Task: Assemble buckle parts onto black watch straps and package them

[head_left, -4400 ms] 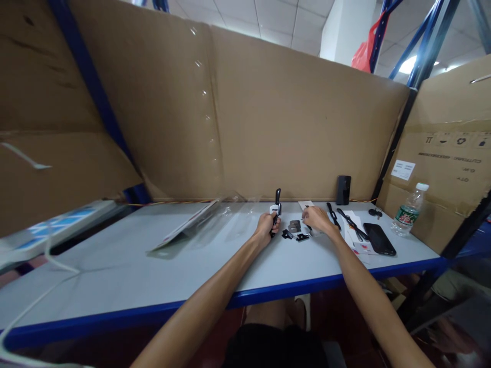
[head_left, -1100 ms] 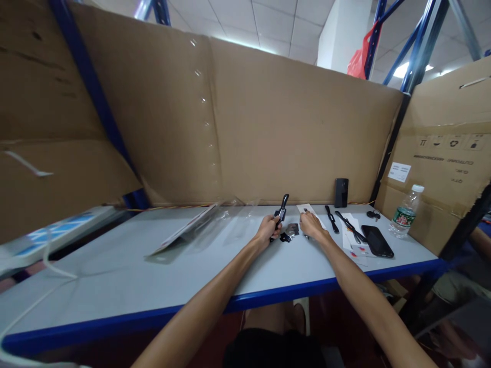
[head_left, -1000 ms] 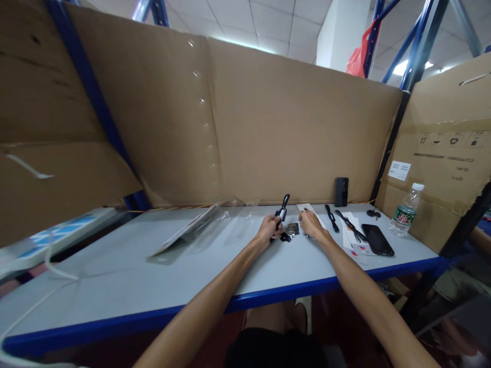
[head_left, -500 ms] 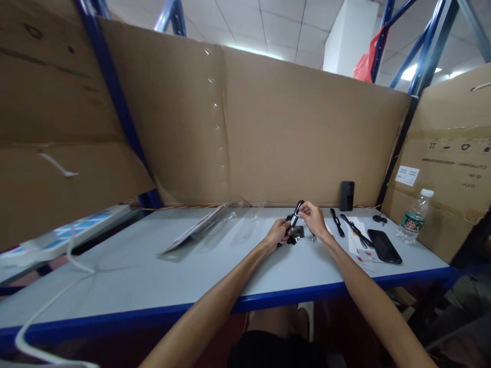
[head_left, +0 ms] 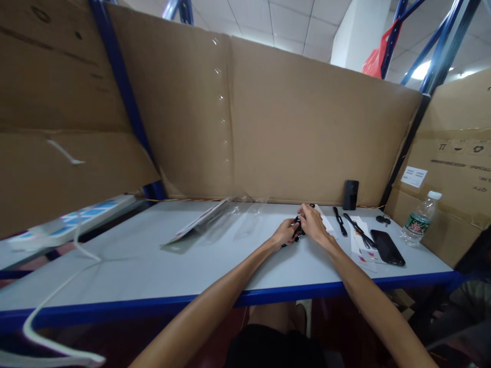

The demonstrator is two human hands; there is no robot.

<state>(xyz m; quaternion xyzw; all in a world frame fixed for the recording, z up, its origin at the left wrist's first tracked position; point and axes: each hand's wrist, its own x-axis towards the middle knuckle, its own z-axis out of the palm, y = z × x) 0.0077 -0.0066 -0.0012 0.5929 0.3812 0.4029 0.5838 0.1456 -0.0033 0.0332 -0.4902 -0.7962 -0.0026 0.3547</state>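
Note:
My left hand (head_left: 284,233) is closed around a slim black strap-like piece (head_left: 296,220) just above the table. Over its far side lies my right hand (head_left: 312,223), fingers bent down onto the same piece and covering most of it. Its exact kind is hidden by my fingers. A dark end (head_left: 312,205) shows beyond the right fingertips. Small dark bits lie beneath the hands, too covered to name. To the right are a black slotted strip (head_left: 339,222) and a crossed pair of black strips (head_left: 359,231) on white paper.
A black smartphone (head_left: 387,247), keys (head_left: 382,220) and a water bottle (head_left: 421,219) are on the right. Against the cardboard wall (head_left: 307,122) stands a dark upright device (head_left: 350,195). Clear plastic bags with a flat packet (head_left: 199,223) lie left; a power strip (head_left: 84,219) lines the left edge.
My right hand has moved from pinching the piece's upper end to lying over it. The piece has tilted lower and is now mostly covered. The view has shifted slightly.

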